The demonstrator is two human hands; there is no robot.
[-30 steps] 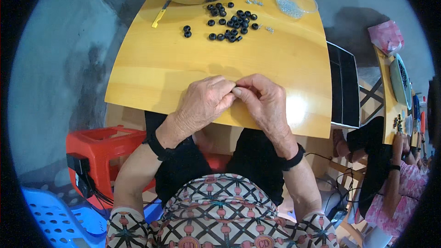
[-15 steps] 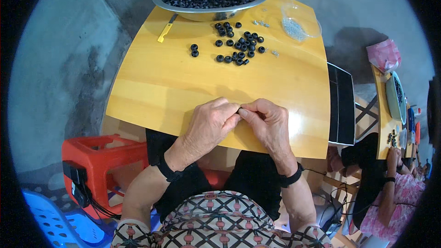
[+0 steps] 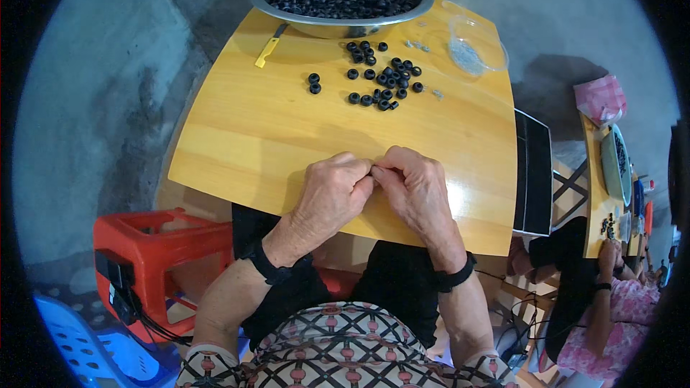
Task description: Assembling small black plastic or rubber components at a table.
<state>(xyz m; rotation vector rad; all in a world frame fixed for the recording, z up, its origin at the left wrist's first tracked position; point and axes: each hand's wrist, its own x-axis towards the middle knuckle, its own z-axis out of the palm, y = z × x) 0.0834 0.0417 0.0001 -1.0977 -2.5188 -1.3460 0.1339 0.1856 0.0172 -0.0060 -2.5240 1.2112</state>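
Fingertips closed together, a left hand (image 3: 332,190) and a right hand (image 3: 415,187) meet over the near part of a yellow table (image 3: 237,136), pinching a small dark piece (image 3: 373,170) between them; the fingers hide most of it, so the lie of its long axis cannot be told. At left, beside the table, stands a red stool (image 3: 147,259). On the tabletop's far left lies a yellow-handled blade (image 3: 267,52), pointing toward a metal basin (image 3: 309,26) heaped with dark ring-shaped parts. Next comes a loose pair of black rings (image 3: 315,88), far of the grip and to its left, on the left hand's side. The main scatter of black rings (image 3: 389,80) sits almost straight out on the far side of the pinch, a little to the right and well apart from it, with the right hand slightly the nearer. Just right of the scatter are small pale bits (image 3: 438,95), and farther right a clear tub (image 3: 467,59) holds a pile of similar bits. At far right, a co-worker's hands (image 3: 609,253) rest near dark pieces at another table.
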